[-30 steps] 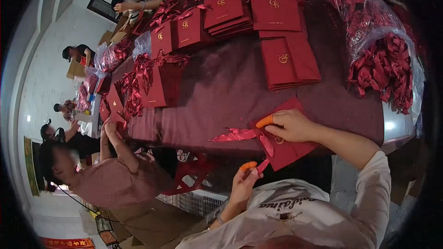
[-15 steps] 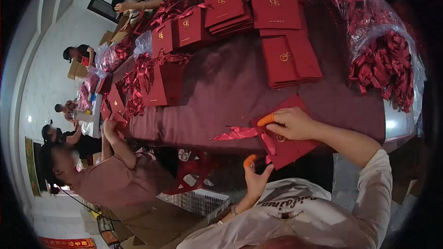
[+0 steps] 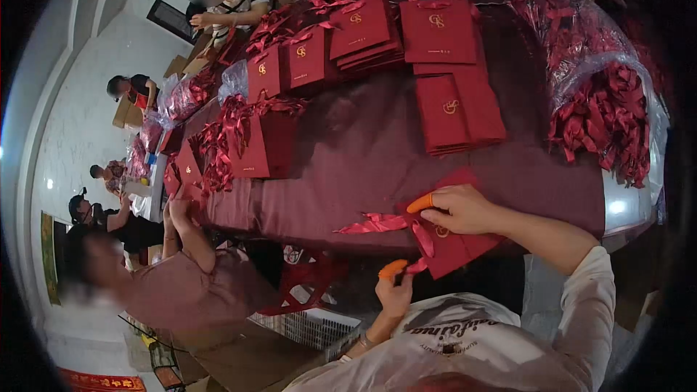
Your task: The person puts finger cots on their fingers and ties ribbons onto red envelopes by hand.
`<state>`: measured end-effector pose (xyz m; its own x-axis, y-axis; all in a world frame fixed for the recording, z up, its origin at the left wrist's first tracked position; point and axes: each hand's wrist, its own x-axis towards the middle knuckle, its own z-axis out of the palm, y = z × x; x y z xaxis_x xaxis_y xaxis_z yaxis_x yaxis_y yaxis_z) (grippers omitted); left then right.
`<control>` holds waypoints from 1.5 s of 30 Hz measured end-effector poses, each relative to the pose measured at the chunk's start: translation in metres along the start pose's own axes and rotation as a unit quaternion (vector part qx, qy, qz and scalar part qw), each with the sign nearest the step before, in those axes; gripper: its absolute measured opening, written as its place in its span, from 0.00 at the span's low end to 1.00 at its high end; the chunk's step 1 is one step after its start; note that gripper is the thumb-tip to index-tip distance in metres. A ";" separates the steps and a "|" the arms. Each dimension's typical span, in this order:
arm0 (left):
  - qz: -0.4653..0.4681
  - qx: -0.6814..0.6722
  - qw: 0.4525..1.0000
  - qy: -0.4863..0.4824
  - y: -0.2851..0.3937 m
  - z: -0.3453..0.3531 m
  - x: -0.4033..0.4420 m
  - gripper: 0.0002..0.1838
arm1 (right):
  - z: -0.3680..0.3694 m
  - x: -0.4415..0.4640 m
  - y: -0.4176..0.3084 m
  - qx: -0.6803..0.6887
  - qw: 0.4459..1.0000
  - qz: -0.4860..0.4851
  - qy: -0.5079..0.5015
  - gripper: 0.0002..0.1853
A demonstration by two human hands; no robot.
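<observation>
A red paper gift bag [image 3: 459,250] with a gold logo lies flat at the table's near edge. My right hand [image 3: 459,209], with an orange finger cot, is closed on its upper part, covering some of the logo. Shiny red ribbon [image 3: 374,224] runs from the bag's left edge onto the cloth, with a loop beside my right fingers. Below that edge, my left hand [image 3: 394,292], also wearing an orange cot, pinches a ribbon end that leads to the bag. The inside of the bag is hidden.
Stacked red bags [image 3: 461,112] lie ahead on the dark red tablecloth [image 3: 348,174]. More bags [image 3: 305,58] and ribbons [image 3: 218,152] line the far left. A plastic sack of ribbons [image 3: 602,112] sits at right. A co-worker [image 3: 196,283] sits at left near a red stool [image 3: 305,283].
My left hand has moved left and slightly down, away from the bag, and its open fingers have closed on the ribbon end. My right hand stays on the bag.
</observation>
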<state>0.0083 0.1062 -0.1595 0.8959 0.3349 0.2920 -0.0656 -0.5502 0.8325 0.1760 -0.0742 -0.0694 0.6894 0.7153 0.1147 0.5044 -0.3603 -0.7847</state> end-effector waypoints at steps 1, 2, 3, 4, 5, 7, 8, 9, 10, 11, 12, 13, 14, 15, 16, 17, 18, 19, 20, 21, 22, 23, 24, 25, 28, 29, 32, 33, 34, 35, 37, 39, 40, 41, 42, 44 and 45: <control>0.019 0.022 0.999 -0.013 -0.005 -0.004 0.004 0.12 | 0.001 -0.001 0.000 0.004 1.000 0.002 -0.003 0.15; 0.062 0.060 0.996 0.003 -0.008 -0.007 0.004 0.11 | 0.001 -0.001 0.001 -0.013 1.000 -0.004 0.002 0.15; 0.105 0.095 0.990 0.020 -0.010 -0.006 0.007 0.11 | 0.000 -0.001 0.002 -0.031 0.999 -0.011 0.006 0.15; 0.132 0.091 0.987 0.015 -0.004 -0.008 0.010 0.12 | 0.003 -0.001 0.003 0.002 1.000 -0.012 0.021 0.14; 0.123 0.090 0.988 0.001 0.002 -0.008 0.011 0.13 | 0.002 -0.001 0.003 0.005 1.000 -0.011 0.023 0.14; 0.128 0.075 0.988 -0.052 0.012 -0.010 0.014 0.18 | 0.007 0.000 0.009 0.034 0.999 -0.014 0.036 0.14; 0.107 0.058 0.990 -0.072 0.028 -0.011 0.018 0.19 | 0.007 0.000 0.010 0.040 0.999 -0.010 0.036 0.15; 0.083 0.040 0.991 -0.093 0.040 -0.011 0.021 0.21 | 0.007 0.000 0.009 0.047 0.998 -0.004 0.034 0.15; 0.082 0.002 0.991 -0.109 0.038 -0.011 0.020 0.22 | 0.008 0.000 0.011 0.087 0.995 0.007 0.039 0.15; 0.081 -0.037 0.989 -0.121 0.035 -0.011 0.017 0.23 | 0.009 0.000 0.011 0.125 0.991 0.019 0.045 0.15; 0.059 -0.057 0.991 -0.108 0.034 -0.009 0.014 0.20 | 0.004 0.000 0.007 0.113 0.993 0.029 0.035 0.15; 0.038 -0.056 0.993 -0.095 0.034 -0.008 0.012 0.17 | -0.002 0.000 0.003 0.100 0.994 0.039 0.027 0.15; 0.021 -0.055 0.995 -0.082 0.035 -0.007 0.011 0.14 | -0.002 -0.001 0.002 0.102 0.993 0.023 0.052 0.14; 0.033 -0.014 0.997 -0.063 0.040 -0.006 0.014 0.10 | 0.000 -0.002 0.003 0.104 0.993 0.032 0.053 0.14; 0.032 -0.016 0.997 -0.071 0.042 -0.007 0.013 0.10 | 0.001 -0.001 0.004 0.115 0.992 0.037 0.041 0.14; -0.013 -0.030 0.997 -0.071 0.042 -0.008 0.011 0.09 | 0.001 -0.001 0.004 0.125 0.991 0.040 0.031 0.14; -0.055 -0.043 0.995 -0.069 0.043 -0.010 0.011 0.09 | 0.001 -0.002 0.002 0.138 0.989 0.053 0.030 0.14; -0.053 -0.016 0.993 -0.103 0.048 -0.016 0.013 0.09 | 0.001 -0.001 0.001 0.138 0.988 0.057 0.036 0.14; -0.051 -0.015 0.993 -0.110 0.049 -0.019 0.016 0.09 | 0.001 -0.001 0.001 0.127 0.990 0.044 0.040 0.14; 0.006 0.021 0.994 -0.104 0.050 -0.020 0.017 0.09 | 0.001 -0.001 0.002 0.115 0.992 0.031 0.043 0.13; 0.063 0.057 0.992 -0.096 0.051 -0.022 0.018 0.09 | 0.002 -0.001 0.003 0.115 0.992 0.035 0.045 0.13; 0.058 0.070 0.992 -0.091 0.046 -0.024 0.017 0.09 | 0.004 0.000 0.006 0.112 0.992 0.014 0.059 0.13; 0.058 0.069 0.991 -0.094 0.044 -0.024 0.017 0.09 | 0.004 0.000 0.007 0.107 0.992 -0.008 0.072 0.13; 0.042 0.066 0.991 -0.108 0.042 -0.023 0.017 0.09 | 0.004 0.000 0.007 0.106 0.992 -0.006 0.073 0.13; 0.020 0.057 0.988 -0.139 0.037 -0.024 0.016 0.09 | 0.000 0.000 0.005 0.085 0.994 -0.005 0.065 0.13; 0.008 0.051 0.987 -0.152 0.038 -0.024 0.014 0.09 | 0.001 0.000 0.005 0.077 0.994 -0.012 0.073 0.13; -0.047 -0.015 0.982 -0.180 0.031 -0.022 0.014 0.07 | 0.001 0.000 0.003 0.114 0.993 0.026 0.033 0.13; -0.072 -0.001 0.979 -0.189 0.034 -0.024 0.012 0.08 | 0.011 0.001 0.015 0.056 0.994 -0.039 0.079 0.12; -0.067 -0.003 0.980 -0.189 0.038 -0.023 0.011 0.08 | 0.008 0.001 0.010 0.053 0.994 -0.040 0.083 0.12; -0.124 -0.092 0.971 -0.180 0.040 -0.021 0.009 0.09 | 0.004 -0.001 0.002 0.075 0.996 -0.004 0.047 0.13; -0.185 -0.215 0.943 -0.175 0.042 -0.017 0.011 0.11 | 0.002 -0.003 -0.001 0.120 0.991 0.054 -0.005 0.14; -0.206 -0.210 0.941 -0.171 0.047 -0.012 0.011 0.10 | 0.008 -0.003 0.004 0.043 0.999 0.018 0.005 0.14; -0.227 -0.203 0.938 -0.164 0.050 -0.010 0.010 0.09 | 0.009 -0.002 0.003 -0.033 0.999 -0.019 0.013 0.16; -0.230 -0.205 0.938 -0.158 0.050 -0.009 0.010 0.09 | 0.012 -0.005 0.000 -0.043 0.996 -0.058 0.060 0.18; -0.225 -0.213 0.936 -0.167 0.051 -0.010 0.010 0.09 | 0.012 -0.005 -0.001 -0.042 0.996 -0.063 0.051 0.18; -0.230 -0.224 0.934 -0.154 0.052 -0.010 0.011 0.08 | 0.014 -0.004 -0.002 -0.121 0.984 -0.124 0.043 0.19; -0.224 -0.227 0.933 -0.170 0.054 -0.010 0.013 0.06 | 0.020 -0.005 0.000 -0.119 0.979 -0.150 0.062 0.18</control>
<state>0.0123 0.0888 -0.1060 0.9607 0.1494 -0.2341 0.2379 -0.0077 0.9713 0.1627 -0.0660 -0.0822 0.5421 0.7370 0.4036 0.7910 -0.2855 -0.5411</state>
